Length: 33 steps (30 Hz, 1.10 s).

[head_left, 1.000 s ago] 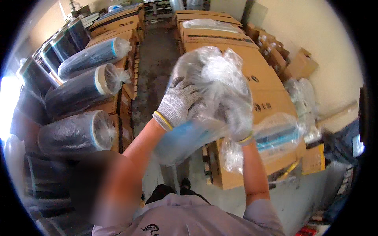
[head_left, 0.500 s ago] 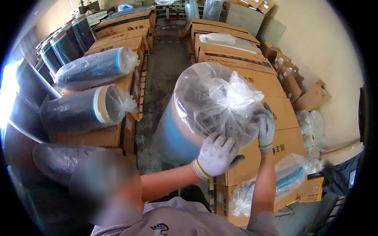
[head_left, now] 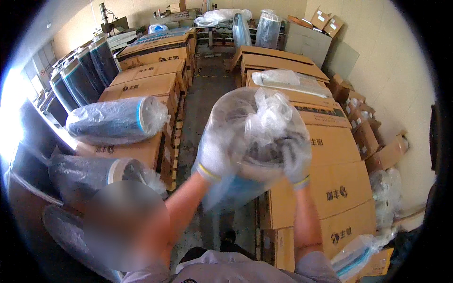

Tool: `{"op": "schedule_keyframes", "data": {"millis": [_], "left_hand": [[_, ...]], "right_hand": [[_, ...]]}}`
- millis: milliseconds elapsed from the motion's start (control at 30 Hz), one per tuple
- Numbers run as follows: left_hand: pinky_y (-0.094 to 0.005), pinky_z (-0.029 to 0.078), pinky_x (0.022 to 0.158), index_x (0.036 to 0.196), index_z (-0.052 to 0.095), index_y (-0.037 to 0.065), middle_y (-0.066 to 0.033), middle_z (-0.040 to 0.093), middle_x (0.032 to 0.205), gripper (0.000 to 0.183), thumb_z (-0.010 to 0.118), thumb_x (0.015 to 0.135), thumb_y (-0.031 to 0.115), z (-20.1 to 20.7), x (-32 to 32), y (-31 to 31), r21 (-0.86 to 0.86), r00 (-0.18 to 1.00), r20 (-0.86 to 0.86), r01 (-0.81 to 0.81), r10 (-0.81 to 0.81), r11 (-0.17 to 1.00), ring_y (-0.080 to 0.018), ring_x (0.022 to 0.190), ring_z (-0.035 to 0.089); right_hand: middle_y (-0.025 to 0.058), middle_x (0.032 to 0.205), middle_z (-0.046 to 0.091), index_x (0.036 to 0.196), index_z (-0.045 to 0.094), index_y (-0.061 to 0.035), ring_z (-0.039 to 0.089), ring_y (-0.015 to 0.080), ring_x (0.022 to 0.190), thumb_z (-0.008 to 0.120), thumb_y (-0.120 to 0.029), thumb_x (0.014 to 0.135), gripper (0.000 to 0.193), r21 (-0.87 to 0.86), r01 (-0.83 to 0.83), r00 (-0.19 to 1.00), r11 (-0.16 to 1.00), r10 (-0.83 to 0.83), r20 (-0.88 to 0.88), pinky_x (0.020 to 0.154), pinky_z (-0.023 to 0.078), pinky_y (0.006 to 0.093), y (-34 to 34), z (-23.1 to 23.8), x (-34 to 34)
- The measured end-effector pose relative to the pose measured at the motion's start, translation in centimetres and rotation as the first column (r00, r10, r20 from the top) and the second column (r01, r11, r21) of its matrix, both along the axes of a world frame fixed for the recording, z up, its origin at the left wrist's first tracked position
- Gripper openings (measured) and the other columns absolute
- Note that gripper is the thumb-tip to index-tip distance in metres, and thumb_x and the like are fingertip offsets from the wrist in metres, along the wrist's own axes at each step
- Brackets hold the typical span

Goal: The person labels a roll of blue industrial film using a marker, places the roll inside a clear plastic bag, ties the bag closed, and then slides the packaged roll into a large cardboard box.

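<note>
In front of me stands a big roll (head_left: 245,181) in a clear plastic bag, its round end facing up. The bag's bunched, knotted top (head_left: 272,113) sits over that end. My left hand (head_left: 214,158), in a pale grey work glove, lies against the left side of the rim; motion smears its fingers. On the right side of the rim is my right hand (head_left: 296,162), gloved alike, its dark-palmed fingers bent over the edge and closed on the wrapped roll. The roll's lower part is blurred.
Cardboard boxes (head_left: 325,170) line the right side, and more boxes (head_left: 141,73) stand on pallets at the left. Bagged rolls (head_left: 106,120) lie on the left boxes. Dark rolls (head_left: 82,75) stand behind them. A narrow floor aisle (head_left: 207,85) runs between the rows.
My left hand has moved left and up to the roll's left rim. The right hand has shifted left and down. The view has tilted up, showing more of the far wall.
</note>
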<state>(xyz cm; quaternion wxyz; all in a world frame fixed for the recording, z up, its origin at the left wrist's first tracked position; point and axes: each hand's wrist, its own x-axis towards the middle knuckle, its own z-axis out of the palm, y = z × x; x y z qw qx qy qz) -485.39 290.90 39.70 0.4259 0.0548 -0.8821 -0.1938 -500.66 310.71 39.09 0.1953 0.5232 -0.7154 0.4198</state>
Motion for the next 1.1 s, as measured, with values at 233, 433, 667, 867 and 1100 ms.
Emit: {"op": "schedule_keyframes", "data": {"millis": [233, 433, 667, 867, 1100], "left_hand": [[-0.0518, 0.037, 0.096, 0.105, 0.064, 0.008, -0.0092, 0.062, 0.092, 0.043, 0.069, 0.071, 0.034, -1.2, -11.1, -1.5, -0.096, 1.000, -0.025, -0.011, 0.008, 0.995, -0.0316, 0.088, 0.058], [-0.0509, 0.042, 0.092, 0.107, 0.065, 0.003, -0.0144, 0.062, 0.102, 0.035, 0.062, 0.081, 0.026, -2.5, -20.9, -24.3, 0.002, 0.961, -0.166, 0.225, -0.222, 0.974, -0.0383, 0.102, 0.055], [-0.0517, 0.031, 0.104, 0.122, 0.057, 0.010, -0.0161, 0.054, 0.125, 0.057, 0.070, 0.069, 0.025, -2.1, -29.7, -30.0, -0.304, 0.994, 0.061, 0.104, -0.090, 0.947, -0.0363, 0.123, 0.044], [-0.0518, 0.028, 0.108, 0.119, 0.057, 0.011, -0.0103, 0.050, 0.132, 0.062, 0.075, 0.062, 0.029, -3.1, -41.5, -38.1, -0.223, 0.997, 0.079, -0.002, 0.020, 0.975, -0.0341, 0.127, 0.039], [-0.0462, 0.034, 0.104, 0.119, 0.060, 0.006, -0.0163, 0.054, 0.129, 0.036, 0.051, 0.089, 0.024, -1.4, -53.1, -57.6, 0.069, 0.980, -0.116, -0.154, 0.161, 0.986, -0.0376, 0.118, 0.048]], "right_hand": [[0.0200, 0.097, 0.063, 0.095, 0.062, 0.0034, 0.056, 0.0392, 0.093, 0.049, -0.021, 0.094, 0.027, -0.086, 0.084, 0.963, 0.993, -0.059, 0.263, 0.084, 0.044, 0.0441, -10.3, -5.6, -17.8], [0.0194, 0.104, 0.061, 0.103, 0.063, 0.0018, 0.055, 0.0385, 0.101, 0.053, -0.014, 0.088, 0.024, -0.092, 0.287, 0.935, 0.953, -0.300, -0.191, 0.090, 0.042, 0.0475, -22.1, -2.3, -9.7], [0.0165, 0.112, 0.063, 0.106, 0.064, -0.0056, 0.054, 0.0373, 0.111, 0.052, -0.028, 0.089, 0.031, 0.085, 0.222, 0.972, 0.971, -0.214, -0.096, 0.099, 0.038, 0.0475, -32.3, -1.9, -26.9], [0.0151, 0.106, 0.064, 0.106, 0.064, -0.0049, 0.055, 0.0352, 0.109, 0.053, -0.029, 0.088, 0.032, 0.039, 0.378, 0.924, 0.925, -0.375, -0.077, 0.096, 0.040, 0.0470, -39.3, -5.4, -40.4], [0.0129, 0.112, 0.062, 0.106, 0.065, -0.0071, 0.052, 0.0354, 0.113, 0.063, -0.022, 0.082, 0.028, 0.062, -0.050, 0.964, 0.997, 0.064, -0.258, 0.102, 0.035, 0.0489, -56.2, -0.7, -47.2]]}}
